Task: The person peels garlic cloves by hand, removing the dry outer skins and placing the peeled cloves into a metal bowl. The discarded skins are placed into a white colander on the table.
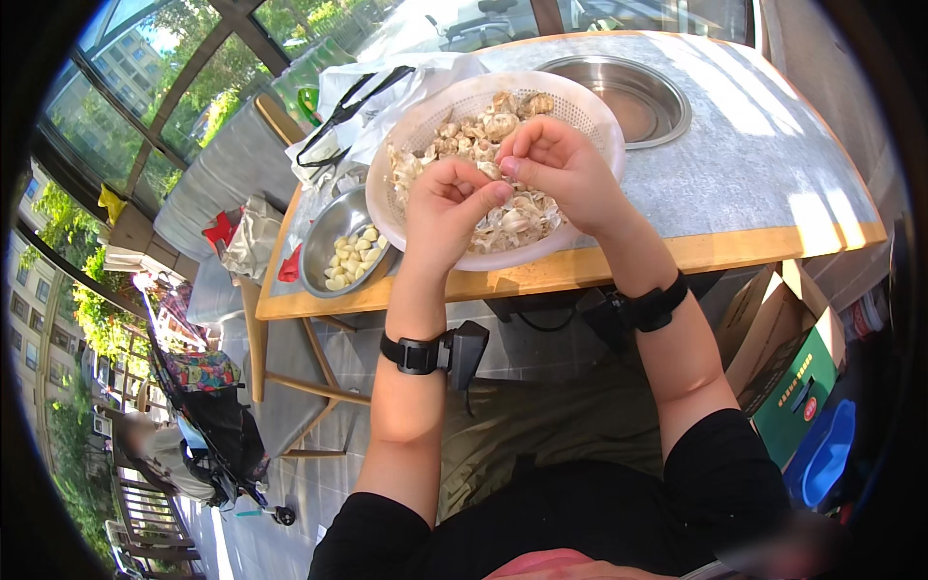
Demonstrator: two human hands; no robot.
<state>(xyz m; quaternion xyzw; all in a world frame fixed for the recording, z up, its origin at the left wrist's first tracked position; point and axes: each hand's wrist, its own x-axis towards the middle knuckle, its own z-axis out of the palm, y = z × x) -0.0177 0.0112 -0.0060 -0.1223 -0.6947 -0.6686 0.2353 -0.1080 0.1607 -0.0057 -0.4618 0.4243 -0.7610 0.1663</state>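
Observation:
A pale plastic colander (pixel 612 138) full of garlic bulbs, cloves and loose papery skins stands at the table's front edge. Over its middle, my left hand (pixel 453 203) and my right hand (pixel 558 170) are close together, thumbs and fingertips bent inward. Something small and pale, perhaps a garlic clove (pixel 489 170), shows between them; which hand grips it is unclear. Left of the colander is a steel bowl (pixel 312 268) with peeled garlic cloves (pixel 355 257). Each wrist wears a black strap with a device.
A round steel basin (pixel 674 109) is set in the grey table (pixel 754 167). White plastic bags (pixel 428 72) lie behind the colander. A chair (pixel 297 384) stands lower left, a green cardboard box (pixel 797 391) and blue plastic container (pixel 826 457) lower right. A person sits outside, far left.

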